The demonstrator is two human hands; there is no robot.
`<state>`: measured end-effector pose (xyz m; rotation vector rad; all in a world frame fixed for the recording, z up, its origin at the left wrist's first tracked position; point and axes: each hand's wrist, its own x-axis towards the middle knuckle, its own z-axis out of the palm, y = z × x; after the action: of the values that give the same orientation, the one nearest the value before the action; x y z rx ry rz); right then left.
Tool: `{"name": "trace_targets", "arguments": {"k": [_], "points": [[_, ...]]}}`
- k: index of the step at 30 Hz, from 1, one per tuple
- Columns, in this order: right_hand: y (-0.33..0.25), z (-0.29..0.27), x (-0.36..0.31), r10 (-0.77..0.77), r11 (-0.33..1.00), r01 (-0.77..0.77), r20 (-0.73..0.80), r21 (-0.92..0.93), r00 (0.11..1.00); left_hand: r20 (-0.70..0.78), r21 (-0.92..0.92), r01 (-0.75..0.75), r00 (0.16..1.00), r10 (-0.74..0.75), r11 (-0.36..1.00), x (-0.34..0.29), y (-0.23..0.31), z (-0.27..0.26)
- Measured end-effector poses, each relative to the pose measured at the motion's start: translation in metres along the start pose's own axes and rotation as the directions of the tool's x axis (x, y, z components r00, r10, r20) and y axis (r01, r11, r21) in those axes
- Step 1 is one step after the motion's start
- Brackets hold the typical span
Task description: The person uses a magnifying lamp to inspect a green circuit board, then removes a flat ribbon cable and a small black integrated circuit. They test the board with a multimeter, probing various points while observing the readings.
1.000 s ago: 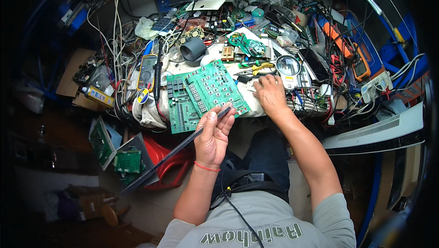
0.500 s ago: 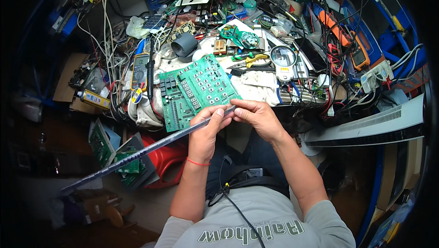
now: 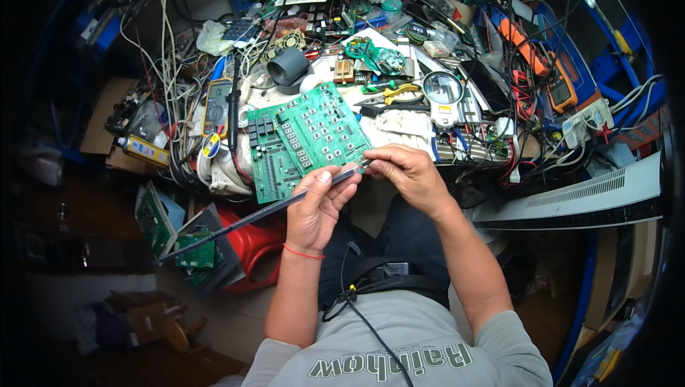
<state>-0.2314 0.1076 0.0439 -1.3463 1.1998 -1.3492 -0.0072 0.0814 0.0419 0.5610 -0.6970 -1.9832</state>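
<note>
A long, thin, dark grey tube (image 3: 246,223), which looks like a plastic chip tube, slants from my hands down to the lower left. My left hand (image 3: 314,212) pinches it near its upper end, the thumb on top and the fingers beneath. At that end, my right hand (image 3: 412,176) has thumb and forefinger pressed together; whether they grip the tube itself or something small at its tip is hidden. Just beyond the hands lies a green circuit board (image 3: 325,126) with buttons and digit displays, overlapping another green board (image 3: 267,166) with dark relay-like blocks.
Across the cluttered bench are a magnifier (image 3: 443,89), yellow-handled pliers (image 3: 401,93), a multimeter (image 3: 216,107), a grey pipe piece (image 3: 289,67) and many cables. Below left, a red plastic stool (image 3: 250,248) stands beside more boards (image 3: 200,251). A white panel (image 3: 571,194) juts out at right.
The tube's lower left end has come up and to the right, so less length shows on that side. My left hand's fingers have loosened and spread a little; my right hand stays at the upper end.
</note>
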Motion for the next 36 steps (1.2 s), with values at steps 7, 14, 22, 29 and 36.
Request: {"name": "trace_targets", "arguments": {"k": [7, 14, 22, 29, 36], "points": [[0.041, -0.017, 0.027, -0.317, 0.603, 0.084, -0.142, -0.794, 0.938, -0.002, -0.12, -0.026, 1.0, 0.026, 0.992, -0.005, 0.006, -0.011], [0.068, -0.021, 0.042, -0.378, 0.401, 0.178, 0.014, -0.899, 0.926, 0.025, -0.125, -0.018, 0.999, 0.022, 0.992, -0.012, 0.004, -0.013], [0.068, -0.045, 0.049, -0.262, 0.276, 0.122, 0.048, -0.953, 0.964, 0.032, -0.152, -0.013, 0.999, 0.018, 0.988, -0.012, 0.0, -0.018], [0.067, -0.044, 0.059, -0.23, 0.248, 0.085, 0.026, -0.965, 0.973, 0.026, -0.175, -0.01, 1.0, 0.014, 0.985, -0.015, -0.001, -0.019], [0.045, -0.059, 0.057, -0.074, 0.31, -0.032, -0.057, -0.95, 0.996, 0.003, -0.182, 0.003, 1.0, -0.002, 0.983, -0.018, 0.0, -0.022]]}}
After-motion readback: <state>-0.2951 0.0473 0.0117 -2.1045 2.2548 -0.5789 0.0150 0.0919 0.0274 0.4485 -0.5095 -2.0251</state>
